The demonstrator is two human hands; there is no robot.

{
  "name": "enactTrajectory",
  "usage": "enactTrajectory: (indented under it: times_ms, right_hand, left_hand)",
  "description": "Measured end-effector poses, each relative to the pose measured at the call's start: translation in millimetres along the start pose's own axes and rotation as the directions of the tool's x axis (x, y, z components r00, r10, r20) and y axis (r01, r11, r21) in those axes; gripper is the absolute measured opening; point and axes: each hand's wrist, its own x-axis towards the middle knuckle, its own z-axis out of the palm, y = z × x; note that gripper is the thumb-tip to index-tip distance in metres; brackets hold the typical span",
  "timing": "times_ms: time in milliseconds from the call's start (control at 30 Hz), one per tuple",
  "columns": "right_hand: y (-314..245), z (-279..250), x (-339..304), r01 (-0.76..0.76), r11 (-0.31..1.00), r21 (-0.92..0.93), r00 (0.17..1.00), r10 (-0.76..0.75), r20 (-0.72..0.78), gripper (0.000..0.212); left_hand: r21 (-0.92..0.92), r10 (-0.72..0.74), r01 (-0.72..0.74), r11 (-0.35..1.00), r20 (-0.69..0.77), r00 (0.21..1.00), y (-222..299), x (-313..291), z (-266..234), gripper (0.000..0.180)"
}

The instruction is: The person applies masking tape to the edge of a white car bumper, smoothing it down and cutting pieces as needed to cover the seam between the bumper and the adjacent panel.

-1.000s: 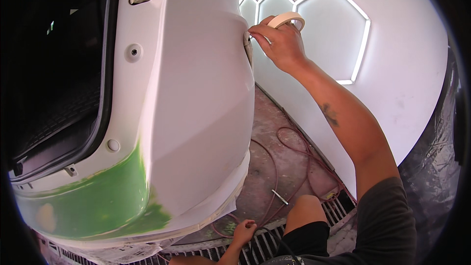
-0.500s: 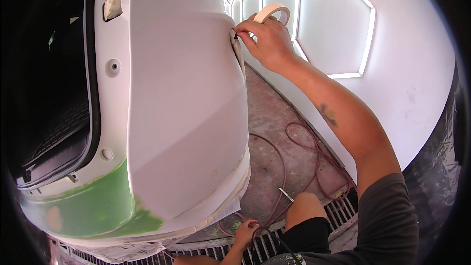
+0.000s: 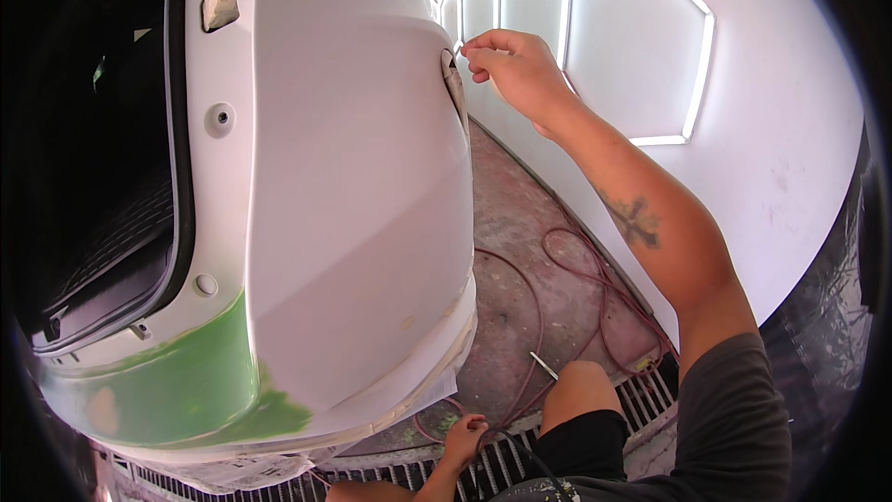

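Note:
My right hand (image 3: 516, 74) is raised just off the far right edge of a pale car body panel (image 3: 362, 186). Its fingers are bent together, and I cannot make out what they hold. Close to the fingertips, folded masking paper (image 3: 453, 84) lines the opening at the panel's edge. My left hand (image 3: 465, 435) is low by my knee with curled fingers; what it holds, if anything, is hidden. A dark cord (image 3: 525, 451) passes beside it. Sanded green paint (image 3: 200, 376) covers the panel's lower left corner. The roll of masking tape cannot be seen now.
A white wall with glowing hexagon light strips (image 3: 706, 65) stands at right. Reddish hose (image 3: 604, 293) lies looped on the stained floor (image 3: 506, 195) near a metal grating (image 3: 641, 409). More masking paper (image 3: 246, 474) hangs below the panel. The dark opening of the car (image 3: 102, 149) is at left.
My right hand has drawn slightly away from the panel's edge and turned. The roll of tape on it has gone out of sight. The left hand stays in place.

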Motion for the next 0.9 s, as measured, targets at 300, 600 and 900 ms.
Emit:
enactTrajectory:
  times_ms: [300, 600, 900]
  right_hand:
    - [-2, 18, -6, 0.036, 0.998, -0.045, 0.997, -0.039, -0.071, 0.044]
    - [17, 26, -3, 0.163, 0.971, -0.173, 0.963, -0.195, -0.186, 0.043]
    - [2, 27, -13, 0.033, 0.994, 0.109, 0.994, -0.022, -0.107, 0.029]
  left_hand:
    - [0.035, 0.090, -0.090, 0.995, -0.009, 0.996, -12, 8, 2, 0.040]
    - [0.014, 0.078, -0.078, 0.997, 0.007, 0.997, -11, 9, 2, 0.042]
    - [0.018, 0.086, -0.085, 0.996, -0.005, 0.996, -8, 10, 1, 0.041]
